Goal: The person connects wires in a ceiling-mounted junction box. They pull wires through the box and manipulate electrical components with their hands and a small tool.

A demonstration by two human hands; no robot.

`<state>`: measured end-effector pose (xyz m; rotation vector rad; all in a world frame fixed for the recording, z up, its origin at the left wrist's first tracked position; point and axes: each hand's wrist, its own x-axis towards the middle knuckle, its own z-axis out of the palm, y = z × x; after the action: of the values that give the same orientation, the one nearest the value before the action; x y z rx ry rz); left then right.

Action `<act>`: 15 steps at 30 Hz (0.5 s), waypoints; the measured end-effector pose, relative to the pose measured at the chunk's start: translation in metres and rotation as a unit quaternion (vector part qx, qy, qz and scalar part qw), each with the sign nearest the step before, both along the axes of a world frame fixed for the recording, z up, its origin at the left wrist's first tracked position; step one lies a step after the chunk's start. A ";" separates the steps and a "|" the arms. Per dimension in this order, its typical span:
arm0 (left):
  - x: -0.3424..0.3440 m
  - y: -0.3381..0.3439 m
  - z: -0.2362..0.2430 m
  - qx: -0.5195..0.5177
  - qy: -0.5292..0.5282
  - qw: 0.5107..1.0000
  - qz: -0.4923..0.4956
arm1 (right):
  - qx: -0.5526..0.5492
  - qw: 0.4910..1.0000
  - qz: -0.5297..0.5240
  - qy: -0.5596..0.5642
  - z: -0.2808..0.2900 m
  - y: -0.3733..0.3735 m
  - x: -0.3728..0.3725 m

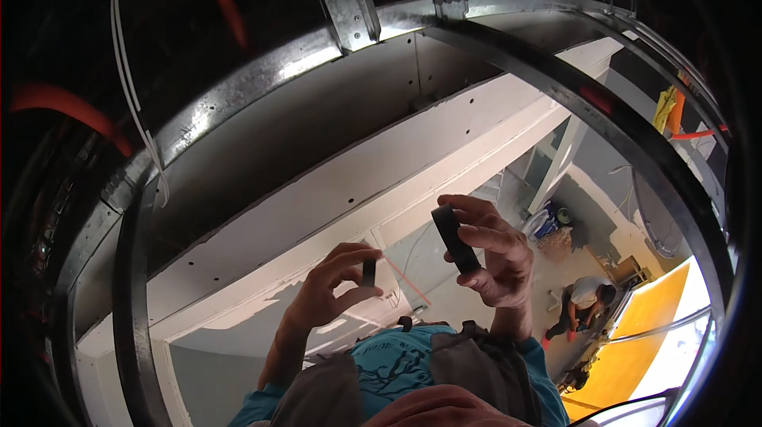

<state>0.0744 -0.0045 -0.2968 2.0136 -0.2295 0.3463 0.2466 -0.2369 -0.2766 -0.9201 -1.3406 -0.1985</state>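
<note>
well, both hands are busy near the middle of the frame, each closed on something. the right hand, just right of center, grips a black roll between thumb and fingers, its flat outer band tilted. left of it and a little lower, the left hand pinches a small dark piece between thumb and fingertips; from where i stand i can't quite tell what that piece is, nor whether it joins the roll. the two hands are apart (a teal shirt shows below, at the bottom center). above them a pale panel dotted with dark holes slants across the frame, under a curved metal rail. orange tubing and white cables hang at the upper left. at the lower right, another person sits beside a yellow sheet.
</note>
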 end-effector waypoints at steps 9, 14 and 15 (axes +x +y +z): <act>-0.020 0.020 0.003 -0.012 -0.050 0.999 -0.004 | -0.166 0.982 -0.036 0.085 -0.055 -0.009 0.001; -0.020 0.018 0.002 -0.026 -0.043 0.998 -0.026 | -0.566 0.717 -0.036 0.405 -0.288 -0.032 0.014; -0.015 0.016 0.006 -0.033 -0.033 0.997 -0.053 | -0.569 0.809 -0.114 0.096 -0.441 -0.061 0.028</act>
<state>0.0597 0.0110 -0.2908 1.9185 -0.3608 0.3499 0.2744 -0.2983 -0.7177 -2.0490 -1.0828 0.5907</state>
